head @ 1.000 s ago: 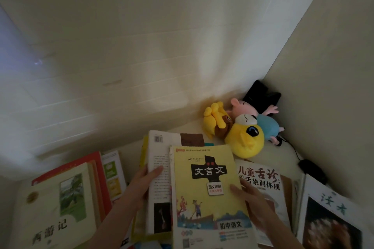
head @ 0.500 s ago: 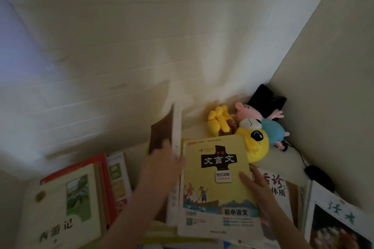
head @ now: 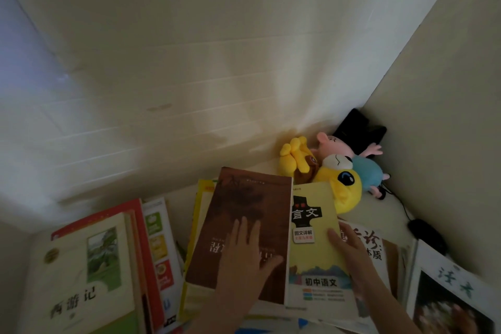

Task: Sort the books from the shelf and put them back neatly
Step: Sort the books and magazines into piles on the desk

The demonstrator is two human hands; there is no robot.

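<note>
The left hand (head: 245, 249) lies flat with its fingers spread, palm pressed on the cover of a brown book (head: 244, 209) that bears a dark ink-style picture. This book lies slanted on the pile in the middle. Its right edge overlaps a yellow book (head: 315, 252) with a black cross-shaped title block, and a thin yellow-edged book (head: 200, 198) shows under its left side.

The right hand (head: 351, 255) holds the yellow book at its right edge, thumb on the cover and the other fingers down beside the edge. Under that hand lies a white book with large red and black characters (head: 375, 248).

To the left lies a cream book with a green landscape picture (head: 81, 279) on top of a red book (head: 141, 225), and beside them a white book with green, yellow and red squares (head: 160, 238). At the far right is a white-covered book with a dark photo (head: 450, 295).

Behind the yellow book, touching its top edge, sits a yellow plush toy (head: 341, 187), with a pink and blue plush pig (head: 339, 144) and a black object (head: 357, 130) in the corner. A black corded device (head: 425, 233) rests by the right wall.
</note>
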